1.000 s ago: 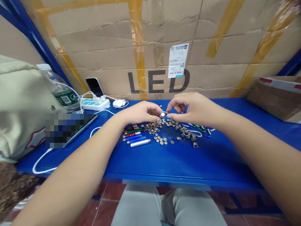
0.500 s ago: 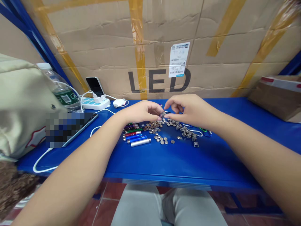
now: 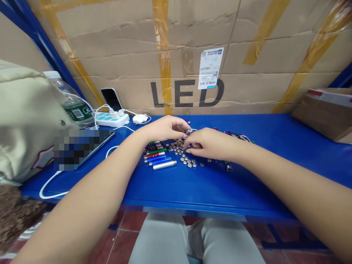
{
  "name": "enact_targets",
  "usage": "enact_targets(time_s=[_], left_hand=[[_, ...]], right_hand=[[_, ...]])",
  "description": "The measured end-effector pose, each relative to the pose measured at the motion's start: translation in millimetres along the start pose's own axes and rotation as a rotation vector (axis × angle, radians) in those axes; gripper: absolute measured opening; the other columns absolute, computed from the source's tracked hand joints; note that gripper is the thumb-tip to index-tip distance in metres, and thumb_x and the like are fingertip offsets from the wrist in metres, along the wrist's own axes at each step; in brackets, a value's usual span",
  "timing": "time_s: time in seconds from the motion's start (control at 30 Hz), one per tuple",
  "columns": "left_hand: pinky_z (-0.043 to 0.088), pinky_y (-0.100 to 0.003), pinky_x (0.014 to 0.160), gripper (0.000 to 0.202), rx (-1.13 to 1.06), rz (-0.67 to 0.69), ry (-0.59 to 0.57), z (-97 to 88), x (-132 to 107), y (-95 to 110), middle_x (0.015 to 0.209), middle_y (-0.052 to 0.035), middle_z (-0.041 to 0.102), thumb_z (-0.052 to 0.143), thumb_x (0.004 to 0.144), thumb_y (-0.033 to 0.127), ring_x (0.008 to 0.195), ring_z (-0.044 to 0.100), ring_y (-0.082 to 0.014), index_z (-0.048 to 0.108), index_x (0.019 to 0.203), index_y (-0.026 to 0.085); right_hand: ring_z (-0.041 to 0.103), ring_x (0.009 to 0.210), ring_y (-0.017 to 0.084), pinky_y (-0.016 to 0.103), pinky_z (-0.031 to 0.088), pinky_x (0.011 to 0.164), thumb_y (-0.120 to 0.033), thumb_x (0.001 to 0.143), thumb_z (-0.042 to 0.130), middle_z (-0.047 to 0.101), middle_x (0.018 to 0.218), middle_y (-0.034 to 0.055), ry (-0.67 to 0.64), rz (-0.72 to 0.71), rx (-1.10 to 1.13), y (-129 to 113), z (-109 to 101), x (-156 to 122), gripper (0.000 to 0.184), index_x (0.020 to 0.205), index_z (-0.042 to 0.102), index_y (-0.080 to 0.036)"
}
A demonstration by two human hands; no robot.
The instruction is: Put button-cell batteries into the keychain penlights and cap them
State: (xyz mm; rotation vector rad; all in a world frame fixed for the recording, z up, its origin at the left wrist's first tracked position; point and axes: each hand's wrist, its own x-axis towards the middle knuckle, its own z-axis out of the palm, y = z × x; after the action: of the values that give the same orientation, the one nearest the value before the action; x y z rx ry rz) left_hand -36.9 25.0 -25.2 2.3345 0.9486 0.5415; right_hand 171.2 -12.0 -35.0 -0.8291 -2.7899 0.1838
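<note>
My left hand point(image 3: 167, 129) hovers over the blue shelf point(image 3: 192, 187), fingers pinched on a small silver part point(image 3: 189, 130). My right hand point(image 3: 209, 144) rests low on a heap of button cells point(image 3: 180, 146), its fingertips pressed together among them; whether it holds one I cannot tell. Several small coloured flashlight tubes point(image 3: 159, 157) lie in a row left of the cells. More button cells point(image 3: 189, 163) are scattered in front. Small metal caps point(image 3: 228, 167) and carabiner clips point(image 3: 239, 136) show beside and behind the right hand.
A large cardboard box marked LED point(image 3: 187, 93) stands behind. At left are a tablet point(image 3: 82, 145), a power strip point(image 3: 112, 119) with white cables, a phone point(image 3: 111, 99), a water bottle point(image 3: 70, 102) and a beige bag point(image 3: 24, 121). A smaller box point(image 3: 324, 110) sits at right.
My right hand has come down and leftward from the raised pinch at the left hand's fingertips onto the button cell heap. The left hand stayed nearly in place.
</note>
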Motion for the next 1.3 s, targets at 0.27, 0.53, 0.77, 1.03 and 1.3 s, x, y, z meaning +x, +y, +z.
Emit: enact_targets(time_s=[0.27, 0.53, 0.77, 1.03, 1.3], left_hand=[[0.052, -0.032, 0.086, 0.028, 0.013, -0.014, -0.011, 0.7, -1, 3, 0.105, -0.0056, 0.072, 0.068, 0.08, 0.025, 0.095, 0.067, -0.0168, 0.069, 0.107, 0.017], [0.052, -0.031, 0.084, 0.027, 0.02, 0.0, -0.024, 0.1, 0, 0, 0.106, -0.0059, 0.072, 0.067, 0.081, 0.025, 0.095, 0.067, -0.0168, 0.069, 0.106, 0.016], [0.052, -0.03, 0.083, 0.025, -0.016, 0.009, -0.053, 0.7, 0, 3, 0.103, -0.0057, 0.073, 0.066, 0.081, 0.024, 0.092, 0.067, -0.0161, 0.069, 0.105, 0.016], [0.053, -0.03, 0.083, 0.027, -0.036, -0.002, -0.05, 0.9, 0, 3, 0.105, -0.0067, 0.073, 0.066, 0.081, 0.022, 0.093, 0.068, -0.0167, 0.068, 0.107, 0.014], [0.052, -0.03, 0.082, 0.028, -0.026, -0.019, -0.07, 1.0, -1, 6, 0.103, -0.0061, 0.074, 0.067, 0.08, 0.021, 0.093, 0.069, -0.0167, 0.07, 0.107, 0.016]], right_hand=[[0.059, 0.066, 0.014, 0.027, 0.039, 0.062, -0.021, 0.087, 0.05, 0.072, 0.079, 0.0029, -0.009, 0.019, 0.034, 7, 4, 0, 0.022, 0.082, 0.071, -0.019], [0.061, 0.067, 0.014, 0.027, 0.042, 0.066, -0.016, 0.085, 0.056, 0.073, 0.078, 0.0016, -0.037, 0.005, 0.02, 6, 5, 6, 0.021, 0.091, 0.075, -0.021], [0.052, 0.056, 0.011, 0.026, 0.037, 0.059, -0.024, 0.084, 0.059, 0.065, 0.066, -0.0014, -0.056, 0.096, 0.023, 8, 3, 2, 0.017, 0.089, 0.075, -0.02], [0.053, 0.055, 0.012, 0.026, 0.038, 0.058, -0.02, 0.084, 0.058, 0.062, 0.061, -0.0024, -0.095, 0.248, 0.069, 4, 4, 5, 0.016, 0.09, 0.073, -0.02], [0.058, 0.065, 0.014, 0.027, 0.042, 0.059, -0.028, 0.083, 0.059, 0.069, 0.073, 0.0001, 0.106, 0.377, 0.24, 7, -16, -3, 0.014, 0.086, 0.07, -0.02]])
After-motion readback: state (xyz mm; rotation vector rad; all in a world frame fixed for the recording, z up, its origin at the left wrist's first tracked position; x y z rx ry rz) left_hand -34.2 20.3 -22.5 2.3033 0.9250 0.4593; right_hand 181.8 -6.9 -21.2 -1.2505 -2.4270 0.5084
